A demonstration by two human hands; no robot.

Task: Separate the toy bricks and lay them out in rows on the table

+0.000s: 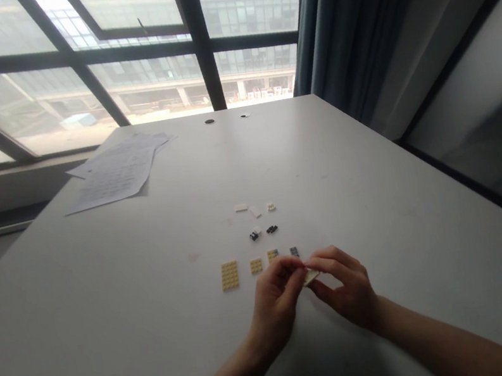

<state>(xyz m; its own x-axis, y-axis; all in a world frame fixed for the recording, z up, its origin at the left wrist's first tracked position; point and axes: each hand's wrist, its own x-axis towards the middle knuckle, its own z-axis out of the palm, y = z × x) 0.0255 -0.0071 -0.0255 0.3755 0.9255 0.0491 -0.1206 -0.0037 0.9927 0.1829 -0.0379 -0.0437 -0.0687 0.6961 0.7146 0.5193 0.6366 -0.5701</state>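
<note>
1. Our left hand [277, 299] has thumb and fingers pinched on a pale piece [311, 276], just above the table [106, 302]; our right hand [347, 287] is half-curled, gripping its other side.
2. Just past our fingers we've got a big tan plate [230, 275], a small tan plate [256, 266] and a grey plate [294, 251].
3. Next, a black piece [272, 229], then a white tile [241, 207].
4. Way back left, our papers [118, 172]; behind everything, the window [146, 77].

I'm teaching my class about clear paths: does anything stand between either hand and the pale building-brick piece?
Nothing visible does: the left hand and the right hand both hold the pale building-brick piece, partly hiding it.
</note>
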